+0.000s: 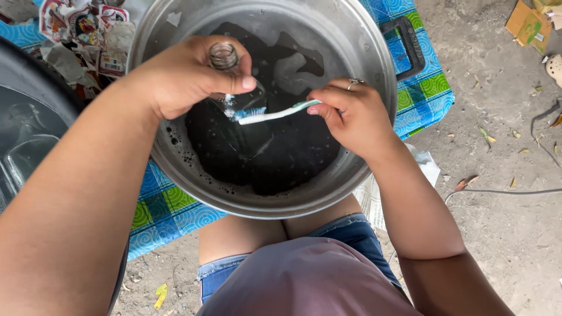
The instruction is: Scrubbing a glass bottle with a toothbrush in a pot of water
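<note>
Head view: left hand (pixel 181 76) grips a half-hidden glass bottle (pixel 224 57); right fingers (pixel 328 102) pinch a toothbrush (pixel 275 113).

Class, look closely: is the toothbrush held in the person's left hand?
No: the right hand holds the toothbrush, while the left hand grips a glass bottle.

We see torn paper labels (pixel 82 35) piled top left, blue-green checked mat (pixel 424 93) on dirt ground (pixel 503 234), cardboard scrap (pixel 528 24) top right.
</note>
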